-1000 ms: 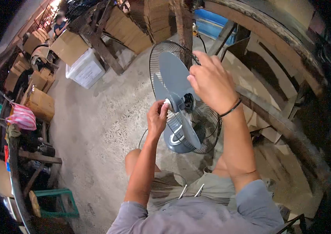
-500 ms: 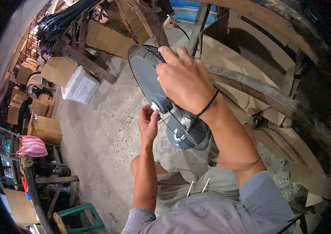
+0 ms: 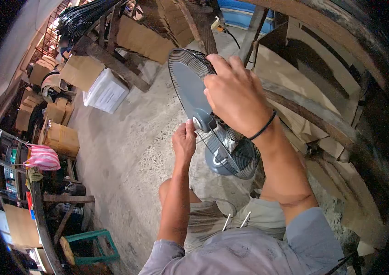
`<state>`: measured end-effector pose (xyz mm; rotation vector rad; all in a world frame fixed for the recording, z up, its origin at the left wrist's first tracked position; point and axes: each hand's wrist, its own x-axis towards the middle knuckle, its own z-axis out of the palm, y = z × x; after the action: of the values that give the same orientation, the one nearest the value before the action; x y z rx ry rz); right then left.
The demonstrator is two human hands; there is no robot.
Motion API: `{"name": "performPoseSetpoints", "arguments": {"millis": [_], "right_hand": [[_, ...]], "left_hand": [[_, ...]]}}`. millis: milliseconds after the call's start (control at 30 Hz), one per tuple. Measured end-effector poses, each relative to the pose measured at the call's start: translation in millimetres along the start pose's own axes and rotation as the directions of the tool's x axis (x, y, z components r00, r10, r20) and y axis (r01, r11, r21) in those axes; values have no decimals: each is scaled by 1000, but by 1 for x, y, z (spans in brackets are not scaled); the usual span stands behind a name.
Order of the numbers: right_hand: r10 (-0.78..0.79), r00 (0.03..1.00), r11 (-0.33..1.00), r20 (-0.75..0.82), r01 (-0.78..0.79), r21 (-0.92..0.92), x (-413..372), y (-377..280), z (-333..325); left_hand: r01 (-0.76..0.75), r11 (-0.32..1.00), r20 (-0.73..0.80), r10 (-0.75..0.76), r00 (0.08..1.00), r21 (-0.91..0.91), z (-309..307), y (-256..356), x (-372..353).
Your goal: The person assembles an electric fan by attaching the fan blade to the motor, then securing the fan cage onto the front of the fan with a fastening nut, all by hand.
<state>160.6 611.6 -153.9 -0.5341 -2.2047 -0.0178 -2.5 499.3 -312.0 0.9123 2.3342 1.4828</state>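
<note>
A grey fan blade (image 3: 189, 87) sits in a black wire fan guard (image 3: 231, 151) in front of me, above my knees. My right hand (image 3: 236, 94) grips the blade from above, fingers curled over its edge, a black band on the wrist. My left hand (image 3: 184, 139) pinches the small white cap (image 3: 197, 123) at the blade's hub. The fan's motor and base are mostly hidden behind the guard and my right arm.
Concrete floor (image 3: 125, 151) lies to the left. A white plastic box (image 3: 107, 94) and cardboard boxes (image 3: 61, 137) stand at the back left, a green stool (image 3: 89, 243) at lower left. Wooden beams (image 3: 323, 119) and flat cardboard run along the right.
The view has shifted, so the fan sits slightly right and lower in frame. My left hand has closed tighter on the hub cap; my right hand stays on the blade.
</note>
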Motion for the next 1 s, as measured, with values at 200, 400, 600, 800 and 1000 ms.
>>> {"name": "performPoseSetpoints", "arguments": {"millis": [200, 400, 600, 800, 1000], "right_hand": [[89, 973, 996, 211, -94, 11, 2, -4, -10], [-6, 1000, 1000, 25, 6, -4, -1, 1, 0], [35, 992, 999, 125, -35, -1, 0, -3, -8], [30, 993, 1000, 113, -30, 2, -2, -1, -2], [3, 999, 1000, 46, -3, 4, -2, -1, -2]], "left_hand": [[-85, 971, -15, 84, 996, -223, 3, -5, -3], [-217, 924, 75, 252, 965, -316, 4, -9, -8], [-111, 959, 19, 120, 993, -260, 5, -5, -5], [-22, 999, 54, 19, 998, 44, -1, -3, 3], [21, 981, -34, -28, 999, -194, 4, -6, -1]]}}
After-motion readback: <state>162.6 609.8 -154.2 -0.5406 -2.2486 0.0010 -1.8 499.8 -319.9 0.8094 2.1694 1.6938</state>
